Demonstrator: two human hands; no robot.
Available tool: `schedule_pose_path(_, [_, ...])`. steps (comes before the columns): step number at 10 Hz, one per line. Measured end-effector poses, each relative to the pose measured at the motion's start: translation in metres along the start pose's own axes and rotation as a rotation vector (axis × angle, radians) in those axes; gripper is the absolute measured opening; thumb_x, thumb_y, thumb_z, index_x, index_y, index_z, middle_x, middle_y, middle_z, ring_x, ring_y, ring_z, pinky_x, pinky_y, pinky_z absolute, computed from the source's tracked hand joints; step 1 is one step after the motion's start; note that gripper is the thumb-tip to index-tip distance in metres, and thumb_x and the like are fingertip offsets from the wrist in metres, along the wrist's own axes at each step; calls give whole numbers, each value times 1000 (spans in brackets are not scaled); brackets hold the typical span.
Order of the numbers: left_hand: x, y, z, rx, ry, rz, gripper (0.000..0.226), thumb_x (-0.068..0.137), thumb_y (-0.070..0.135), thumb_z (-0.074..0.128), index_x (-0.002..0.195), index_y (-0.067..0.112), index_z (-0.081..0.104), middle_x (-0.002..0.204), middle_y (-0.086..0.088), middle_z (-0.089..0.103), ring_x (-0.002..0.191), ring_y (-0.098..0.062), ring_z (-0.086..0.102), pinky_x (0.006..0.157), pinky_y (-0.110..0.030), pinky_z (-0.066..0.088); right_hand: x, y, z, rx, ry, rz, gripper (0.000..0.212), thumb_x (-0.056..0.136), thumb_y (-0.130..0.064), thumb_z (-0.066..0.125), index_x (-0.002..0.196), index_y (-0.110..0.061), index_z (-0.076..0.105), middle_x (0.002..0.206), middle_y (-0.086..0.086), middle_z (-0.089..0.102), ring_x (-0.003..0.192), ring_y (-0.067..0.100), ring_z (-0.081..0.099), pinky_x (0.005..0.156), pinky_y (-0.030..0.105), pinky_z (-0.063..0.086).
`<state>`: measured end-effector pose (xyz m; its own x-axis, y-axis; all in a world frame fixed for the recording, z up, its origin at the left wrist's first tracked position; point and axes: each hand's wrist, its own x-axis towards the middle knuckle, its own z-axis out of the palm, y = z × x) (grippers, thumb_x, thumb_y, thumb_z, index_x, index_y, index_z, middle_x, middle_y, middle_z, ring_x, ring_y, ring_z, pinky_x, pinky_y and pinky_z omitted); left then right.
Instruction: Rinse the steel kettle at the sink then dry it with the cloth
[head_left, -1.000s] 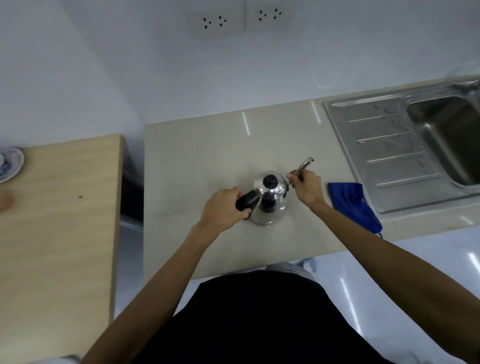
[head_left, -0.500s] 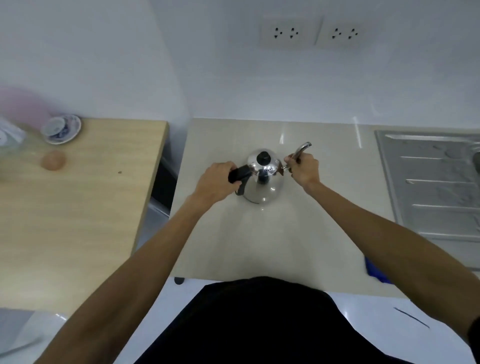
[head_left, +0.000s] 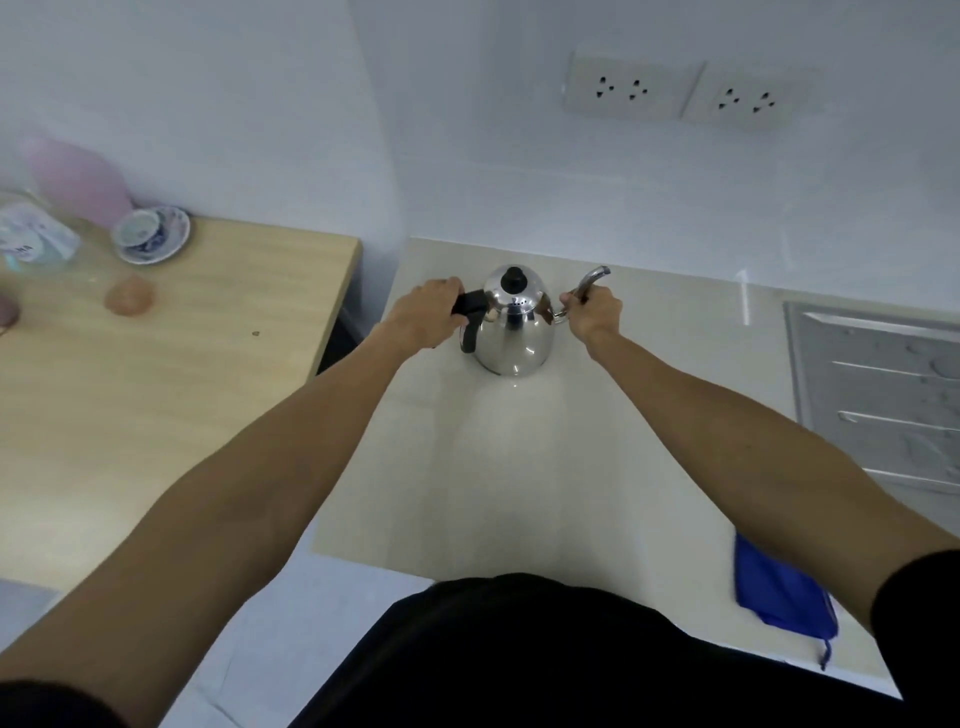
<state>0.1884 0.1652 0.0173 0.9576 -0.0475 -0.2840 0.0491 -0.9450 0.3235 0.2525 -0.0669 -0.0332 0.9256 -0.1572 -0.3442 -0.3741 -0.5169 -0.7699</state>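
Steel kettle (head_left: 514, 332) stood on the counter (head_left: 519, 457), left hand (head_left: 428, 317) clamped on its black handle, right hand (head_left: 595, 312) on the spout; the sink drainboard (head_left: 878, 395) lay to the right.

Home kitchen: tiled counter (head_left: 519, 467), steel drainboard (head_left: 878, 395).
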Motion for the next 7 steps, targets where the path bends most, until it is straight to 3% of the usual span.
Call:
schedule_pose_path(3, [14,9,1,50,20,-26,32,98,24,57,123,6,48,118,-15,58,96,-34,61,86,-50,53,6,-10,-2,18,33,84,27,96,-21,62,112,-1,70,113,18,70,105,29,66,79,26,48])
schedule_pose_path(5, [17,5,3,-43,9,-38,34,96,24,59,123,7,49,117,-16,59,100,-35,61,89,-50,53,6,-7,-11,38,-26,79,29,96,-25,62,112,-1,68,112,20,69,91,26,61,95,44,54])
schedule_pose_path(6, [16,1,3,-78,-11,-26,44,95,30,59,131,9,46,122,-16,59,107,-35,60,92,-50,52,0,-7,-20,-40,-123,31,42,95,-36,61,125,-6,64,116,13,66,103,25,62,98,43,53])
schedule_pose_path(7, [6,0,10,-113,8,-13,64,95,36,59,146,9,33,139,-18,51,123,-37,54,99,-50,48,-12,3,-33,-318,-239,-46,60,94,-44,61,142,-9,49,135,15,57,128,29,53,107,40,45])
